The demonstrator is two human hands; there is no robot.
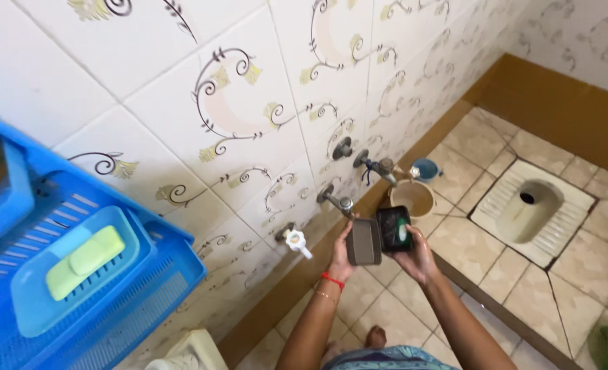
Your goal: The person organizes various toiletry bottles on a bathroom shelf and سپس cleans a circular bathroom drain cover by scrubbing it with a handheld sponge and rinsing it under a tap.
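My left hand (342,255) holds up a flat grey-brown rectangular object (363,242), gripped at its left edge. A red thread band and a thin bangle sit on that wrist. My right hand (415,257) holds a black phone (394,228) with a lit screen, right beside the grey object. Both are held in front of the tiled wall, just below a metal tap (337,200).
A blue plastic wall rack (170,264) at left carries a blue soap dish with a green soap bar (84,260). More taps (376,164) and a white valve (296,241) line the wall. A beige bucket (414,197), a blue mug (426,169) and a squat toilet pan (531,209) stand beyond.
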